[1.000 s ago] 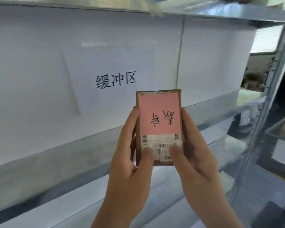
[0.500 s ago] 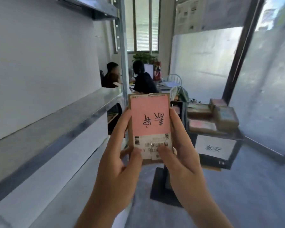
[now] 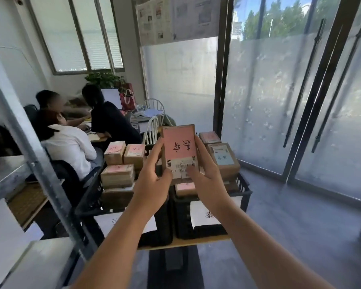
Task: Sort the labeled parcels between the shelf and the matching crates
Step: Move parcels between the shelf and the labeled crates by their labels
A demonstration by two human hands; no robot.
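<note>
Head view: a person's left hand [image 3: 152, 184] and right hand [image 3: 208, 180] hold up a small brown cardboard parcel with a pink handwritten label [image 3: 179, 151], upright and well above two black plastic crates [image 3: 245, 190] on a wooden worktop [image 3: 196, 241]. The fingers [image 3: 154, 151] of each hand wrap one long side of the parcel while both thumbs press its white barcode sticker, so the parcel sits clamped between them with the pink face turned to the camera. Beyond the parcel, both crates hold more cardboard boxes [image 3: 117, 174], mostly pink-labelled, with one blue-labelled box [image 3: 222, 159] just right of it. Each crate carries a white paper sign [image 3: 204, 215] on its front, partly hidden by the forearms. The step in hand appears to be matching the label; done well, it means reading the handwriting against both signs, then lowering the parcel flat onto the matching stack without toppling its neighbours.
</note>
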